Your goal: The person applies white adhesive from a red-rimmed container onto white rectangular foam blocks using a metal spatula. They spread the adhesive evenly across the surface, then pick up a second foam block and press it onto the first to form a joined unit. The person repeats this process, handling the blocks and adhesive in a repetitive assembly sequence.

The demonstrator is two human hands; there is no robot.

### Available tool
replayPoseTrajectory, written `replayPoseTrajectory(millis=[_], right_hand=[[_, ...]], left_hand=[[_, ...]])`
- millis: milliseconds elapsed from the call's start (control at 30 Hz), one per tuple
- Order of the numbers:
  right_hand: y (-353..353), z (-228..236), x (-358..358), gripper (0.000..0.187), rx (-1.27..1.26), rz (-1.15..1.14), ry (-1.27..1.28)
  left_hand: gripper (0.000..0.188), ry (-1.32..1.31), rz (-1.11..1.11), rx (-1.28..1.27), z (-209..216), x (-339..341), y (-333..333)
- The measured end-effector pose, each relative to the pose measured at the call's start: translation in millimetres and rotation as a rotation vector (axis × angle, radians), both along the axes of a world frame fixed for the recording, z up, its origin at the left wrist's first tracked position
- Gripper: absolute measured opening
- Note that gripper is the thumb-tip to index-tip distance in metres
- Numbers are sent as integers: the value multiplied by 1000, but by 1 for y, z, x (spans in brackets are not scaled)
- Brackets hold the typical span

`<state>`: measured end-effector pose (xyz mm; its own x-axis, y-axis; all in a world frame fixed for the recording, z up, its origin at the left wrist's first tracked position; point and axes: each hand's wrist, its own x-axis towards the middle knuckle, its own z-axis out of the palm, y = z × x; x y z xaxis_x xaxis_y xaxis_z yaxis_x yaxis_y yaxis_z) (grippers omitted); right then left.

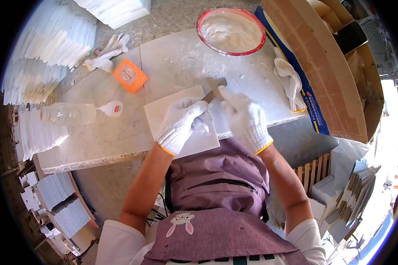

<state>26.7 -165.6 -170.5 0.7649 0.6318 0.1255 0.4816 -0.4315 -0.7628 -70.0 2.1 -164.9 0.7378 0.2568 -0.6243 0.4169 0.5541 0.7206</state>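
A flat metal scraper (215, 89) is pinched in my left hand (183, 121), which wears a white knit glove with a yellow cuff. A bunched white cloth (202, 125) seems to be tucked under the same hand. My right hand (245, 115), gloved alike, is closed, and its fingertips are right at the scraper's edge. Whether it grips anything is hidden. Beneath my left hand lies a square white tile (163, 110), reaching over the table's front edge.
The pale stone table (115, 145) bears an orange box (131, 76), a clear bottle (70, 114), a small white squeeze bottle (111, 108) and a red-rimmed basin of white paste (230, 32). Spare gloves (110, 53) lie behind. A cardboard box (318, 62) stands right; stacked white tiles (57, 31) left.
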Motion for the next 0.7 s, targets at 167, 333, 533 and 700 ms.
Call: replayPoseTrajectory(millis=[167,333,533,700], right_hand=[[2,-2,2,32,-41,-70,56],[7,5,-17,36,3,13,19],[9,5,-16,35,13,21,36],[7,-6,-1,35,4,-55,48]], left_hand=[[19,18,32,-10,6,1,-2],[19,14,-28,-17,9,2,0],[18,22,-39,33,3,2,1],[16,5,-5,18,-1,1,0]])
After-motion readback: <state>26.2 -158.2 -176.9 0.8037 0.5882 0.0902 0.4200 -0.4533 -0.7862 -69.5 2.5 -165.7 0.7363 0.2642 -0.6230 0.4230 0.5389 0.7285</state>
